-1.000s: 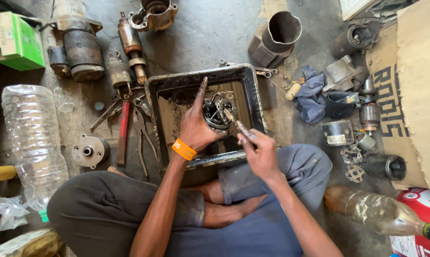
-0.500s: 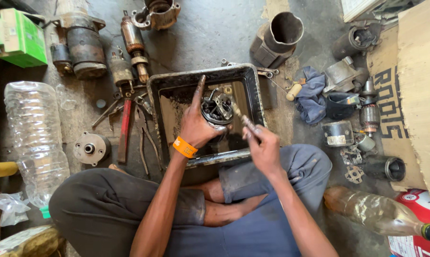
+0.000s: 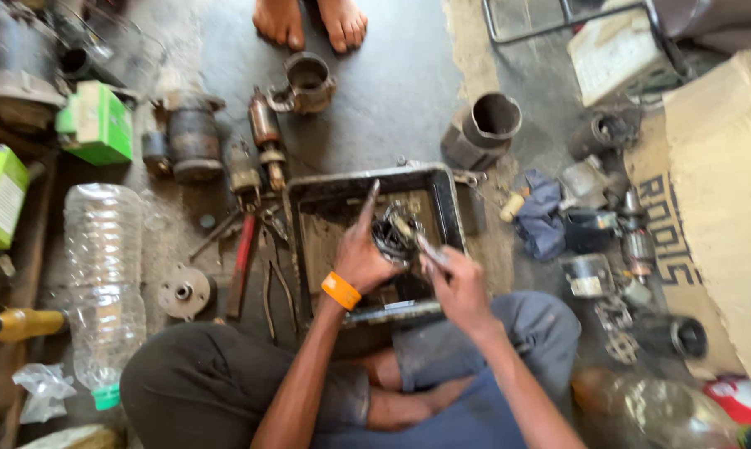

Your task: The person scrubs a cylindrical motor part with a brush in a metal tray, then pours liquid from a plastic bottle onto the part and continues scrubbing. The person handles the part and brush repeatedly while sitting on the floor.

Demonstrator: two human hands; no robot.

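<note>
A dark, round metal motor part (image 3: 395, 235) — greasy, ringed with small fittings — is sitting tilted over the grimy rectangular black metal tray (image 3: 442, 199), near its middle. A slim, pale metal tool (image 3: 431, 248) is pointing into the part's right side — angled down-left.

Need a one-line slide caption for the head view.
Left hand steadies a dark round part over a metal tray while right hand holds a small tool.

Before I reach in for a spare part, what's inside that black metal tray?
Inside the tray: a dark round metal part held by the left hand, right hand beside. The hands cover the floor beneath.
</note>
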